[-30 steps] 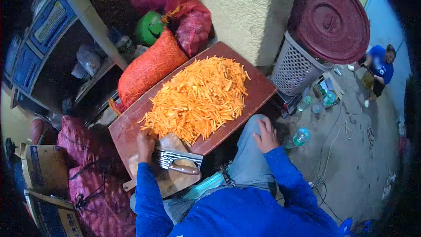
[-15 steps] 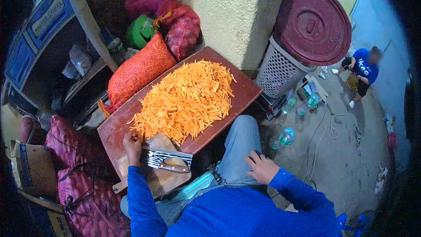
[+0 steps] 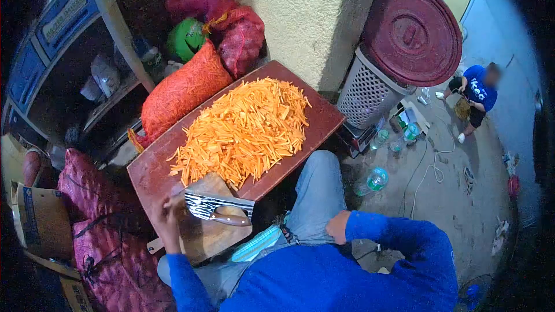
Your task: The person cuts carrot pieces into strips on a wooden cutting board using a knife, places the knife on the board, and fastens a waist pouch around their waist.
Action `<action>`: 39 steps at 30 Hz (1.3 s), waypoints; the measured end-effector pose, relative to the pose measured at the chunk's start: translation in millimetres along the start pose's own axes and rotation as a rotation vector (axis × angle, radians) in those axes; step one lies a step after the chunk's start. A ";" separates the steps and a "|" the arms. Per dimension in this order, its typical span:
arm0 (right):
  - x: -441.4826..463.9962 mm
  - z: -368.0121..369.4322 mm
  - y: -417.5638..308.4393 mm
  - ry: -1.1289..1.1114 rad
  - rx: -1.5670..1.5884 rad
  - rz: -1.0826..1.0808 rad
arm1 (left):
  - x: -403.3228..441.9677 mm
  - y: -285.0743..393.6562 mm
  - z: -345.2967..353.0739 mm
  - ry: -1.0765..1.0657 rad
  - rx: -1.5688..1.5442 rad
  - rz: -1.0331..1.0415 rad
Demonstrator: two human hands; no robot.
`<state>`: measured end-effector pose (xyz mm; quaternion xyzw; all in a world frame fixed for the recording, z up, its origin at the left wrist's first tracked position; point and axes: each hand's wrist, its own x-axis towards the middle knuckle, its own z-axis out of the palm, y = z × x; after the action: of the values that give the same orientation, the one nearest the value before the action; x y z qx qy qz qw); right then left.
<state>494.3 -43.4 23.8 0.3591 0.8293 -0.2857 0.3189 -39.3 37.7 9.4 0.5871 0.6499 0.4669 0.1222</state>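
A large heap of orange strips, like cut carrot (image 3: 248,130), lies on a dark red low table (image 3: 147,164). At the table's near corner rests a wooden cutting board (image 3: 211,240). On it lies a cleaver (image 3: 217,207) with a black-and-white striped blade and a riveted brown handle, untouched by either hand. My left hand (image 3: 166,222) is over the board's left edge, beside the blade's end; its fingers are smeared by motion. Against my jeans (image 3: 321,188), near the hip, my right hand (image 3: 337,227) is curled closed; what it grips, if anything, is hidden.
An orange mesh sack (image 3: 185,89) leans on the table's far left side. Purple-red sacks (image 3: 104,242) stand at left. A lidded grey basket (image 3: 373,89) is beyond the table. Plastic bottles (image 3: 376,180) and cords are on the floor; another person (image 3: 480,89) crouches far right.
My right hand has drawn back from the thigh toward the hip and curled closed. My left hand has moved down and left, away from the strips. The cleaver stays in place.
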 end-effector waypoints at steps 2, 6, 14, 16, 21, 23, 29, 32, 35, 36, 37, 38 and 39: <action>6.6 -6.8 3.6 -0.052 0.018 -0.025 | -33.2 13.6 -17.5 0.064 0.053 0.110; 6.7 -16.0 3.0 -0.162 0.066 -0.034 | -115.5 38.6 -71.5 -0.040 0.282 0.092; 17.2 -17.2 8.1 -0.253 0.085 -0.078 | -235.9 30.7 -85.0 -0.125 0.593 0.149; 8.0 -34.5 1.9 -0.294 0.080 -0.124 | -251.8 24.0 -88.1 -0.133 0.675 0.053; 7.2 -41.6 2.5 -0.296 0.075 -0.138 | -232.9 37.6 -73.6 -0.090 0.603 -0.084; 10.6 -37.6 6.0 -0.303 0.052 -0.161 | -232.1 39.1 -74.7 -0.076 0.577 -0.138; 13.2 -37.4 4.3 -0.344 0.059 -0.104 | -228.9 43.7 -74.9 -0.061 0.522 -0.184; 12.4 -37.2 4.9 -0.318 0.071 -0.129 | -227.1 44.3 -74.2 -0.054 0.511 -0.180; 16.5 -33.1 7.3 -0.356 0.050 -0.154 | -226.5 43.1 -73.6 -0.053 0.507 -0.179; 14.7 -36.9 3.5 -0.344 0.040 -0.155 | -226.9 43.8 -74.8 -0.056 0.509 -0.179; 14.1 -41.5 1.6 -0.328 0.028 -0.154 | -225.8 44.7 -75.0 -0.057 0.507 -0.181; 14.1 -44.7 0.3 -0.330 0.027 -0.152 | -224.4 46.3 -75.5 -0.067 0.509 -0.188; 13.6 -46.5 -1.3 -0.348 0.038 -0.121 | -224.3 47.8 -75.9 -0.079 0.510 -0.198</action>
<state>470.9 -5.8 43.6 0.2596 0.7761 -0.3780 0.4329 1.0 -200.3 -1.6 0.5503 0.7954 0.2507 0.0405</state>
